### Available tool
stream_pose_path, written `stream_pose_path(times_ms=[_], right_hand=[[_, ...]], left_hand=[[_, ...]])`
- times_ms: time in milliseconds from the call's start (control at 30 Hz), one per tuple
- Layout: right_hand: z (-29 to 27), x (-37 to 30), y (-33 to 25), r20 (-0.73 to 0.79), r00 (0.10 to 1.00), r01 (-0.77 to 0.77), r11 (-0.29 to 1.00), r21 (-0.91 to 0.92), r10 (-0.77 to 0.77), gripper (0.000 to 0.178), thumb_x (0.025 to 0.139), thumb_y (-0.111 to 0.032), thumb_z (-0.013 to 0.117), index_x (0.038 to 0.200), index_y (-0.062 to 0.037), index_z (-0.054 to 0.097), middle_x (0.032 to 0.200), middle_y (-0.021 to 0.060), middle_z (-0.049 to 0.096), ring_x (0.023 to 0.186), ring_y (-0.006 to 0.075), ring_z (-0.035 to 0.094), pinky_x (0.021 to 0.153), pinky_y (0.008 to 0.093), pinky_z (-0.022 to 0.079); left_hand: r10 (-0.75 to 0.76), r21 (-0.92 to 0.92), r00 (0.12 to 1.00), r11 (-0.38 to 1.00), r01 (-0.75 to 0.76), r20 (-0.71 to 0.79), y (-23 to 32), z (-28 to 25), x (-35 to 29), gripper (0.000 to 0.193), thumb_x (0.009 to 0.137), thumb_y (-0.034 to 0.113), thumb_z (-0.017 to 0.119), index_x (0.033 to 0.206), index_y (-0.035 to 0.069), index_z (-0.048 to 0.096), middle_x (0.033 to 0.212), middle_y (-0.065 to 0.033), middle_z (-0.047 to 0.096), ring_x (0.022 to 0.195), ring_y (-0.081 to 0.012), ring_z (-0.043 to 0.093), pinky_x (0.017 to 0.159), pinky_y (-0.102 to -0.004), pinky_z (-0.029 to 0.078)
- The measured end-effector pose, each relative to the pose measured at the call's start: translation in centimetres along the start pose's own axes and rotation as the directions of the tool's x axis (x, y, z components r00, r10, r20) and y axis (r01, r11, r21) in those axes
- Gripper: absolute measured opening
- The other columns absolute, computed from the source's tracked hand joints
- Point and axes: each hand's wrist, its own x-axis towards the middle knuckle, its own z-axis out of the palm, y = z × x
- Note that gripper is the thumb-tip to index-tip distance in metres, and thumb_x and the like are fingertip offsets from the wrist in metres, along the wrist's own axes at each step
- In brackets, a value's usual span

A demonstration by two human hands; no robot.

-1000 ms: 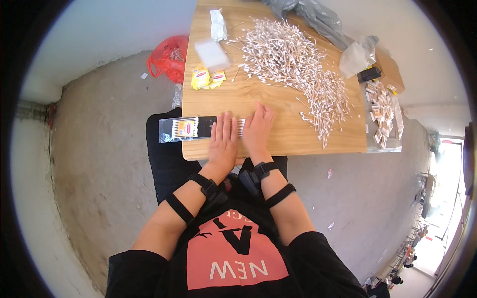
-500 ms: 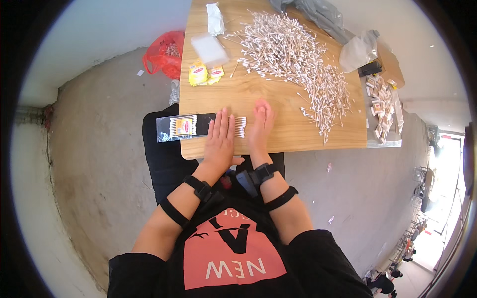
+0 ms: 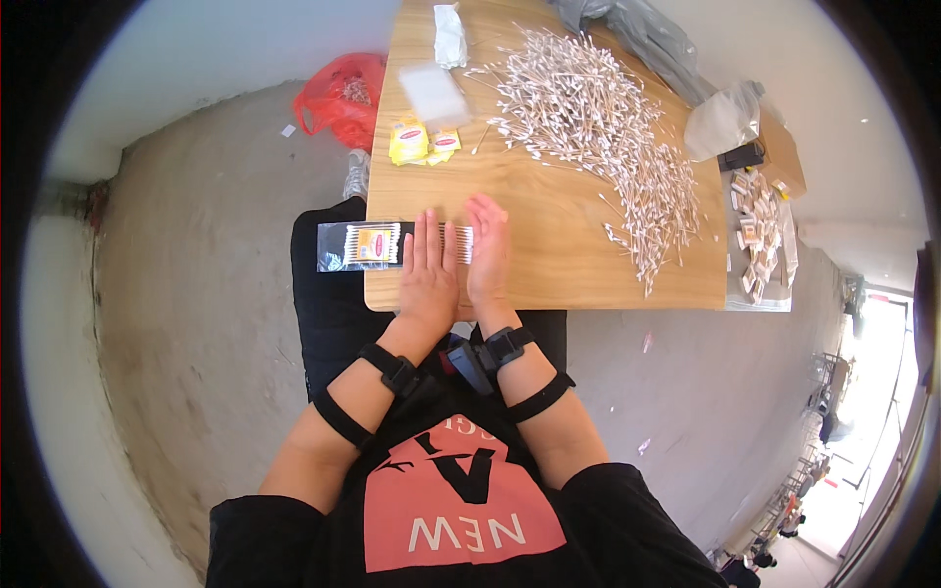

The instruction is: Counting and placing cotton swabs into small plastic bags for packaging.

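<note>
My left hand (image 3: 429, 274) lies flat, fingers stretched, over a row of cotton swabs (image 3: 463, 245) at the table's near left edge. My right hand (image 3: 489, 257) stands on its edge with fingers extended, its palm side against or very close to the right ends of these swabs. Left of my left hand, a black strip (image 3: 406, 247) shows. Beside it a clear plastic sleeve (image 3: 332, 248) overhangs the table edge, with more swabs and a yellow-orange card (image 3: 372, 244) in or on it. My left hand hides the middle of the row.
A large heap of loose swabs (image 3: 588, 108) covers the table's far right. Yellow cards (image 3: 409, 142), clear plastic sheets (image 3: 435, 95) and a white packet (image 3: 450, 37) lie far left. Packed bundles (image 3: 757, 230) sit beyond the right edge; a red bag (image 3: 338, 103) stands on the floor.
My right hand has moved left, from apart to up against the swab ends. The left hand stays flat over the row. The view has shifted slightly.
</note>
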Motion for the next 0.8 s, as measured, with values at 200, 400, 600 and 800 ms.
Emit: stream_pose_path(times_ms=[200, 400, 600, 800], right_hand=[[0.9, -0.1, -0.2, 0.006, 1.000, -0.020, 1.000, -0.004, 0.020, 0.045, 0.102, -0.032, 0.031, 0.125, 0.0033, 0.048, 0.126, 0.0143, 0.051, 0.119, 0.0213, 0.048, 0.106, 0.0338, 0.034], [0.7, 0.4, -1.9, 0.058, 0.994, 0.108, 0.803, -0.586, -0.092, 0.031, 0.094, -0.010, 0.042, 0.121, 0.0004, 0.051, 0.118, 0.0168, 0.053, 0.116, 0.0280, 0.050, 0.104, 0.0377, 0.035], [0.4, 2.4, -1.5, 0.365, 0.840, 0.457, 0.159, -0.875, -0.402, 0.039, 0.079, -0.001, 0.051, 0.118, -0.0027, 0.054, 0.113, 0.0161, 0.051, 0.117, 0.0349, 0.045, 0.106, 0.0485, 0.030], [0.9, 2.3, -0.7, 0.468, 0.814, 0.516, 0.057, -0.855, -0.343, 0.040, 0.077, -0.005, 0.054, 0.117, -0.0055, 0.056, 0.114, 0.0135, 0.051, 0.118, 0.0326, 0.045, 0.108, 0.0515, 0.026]], left_hand=[[0.000, -0.169, 0.998, 0.986, -0.010, -0.057, -0.3, -0.1, 0.0, 0.081, 0.078, 0.017, 0.062, 0.144, -0.007, 0.020, 0.149, -0.0342, 0.013, 0.140, -0.0473, 0.012, 0.113, -0.0522, 0.016], [0.008, 0.021, 0.999, 1.000, -0.009, 0.041, -0.5, -1.1, 0.1, 0.076, 0.081, 0.021, 0.058, 0.145, -0.003, 0.022, 0.151, -0.0302, 0.014, 0.142, -0.0434, 0.014, 0.114, -0.0518, 0.013], [-0.018, -0.018, 0.993, 1.000, 0.021, 0.119, -0.2, -1.7, 0.0, 0.131, 0.050, 0.070, 0.074, 0.147, 0.001, 0.020, 0.153, -0.0261, 0.013, 0.143, -0.0392, 0.009, 0.115, -0.0502, 0.006], [0.005, -0.430, 1.000, 0.903, 0.000, 0.011, -2.1, -2.7, -0.6, 0.105, 0.064, 0.039, 0.080, 0.143, -0.003, 0.025, 0.150, -0.0283, 0.017, 0.141, -0.0431, 0.016, 0.113, -0.0493, 0.017]])
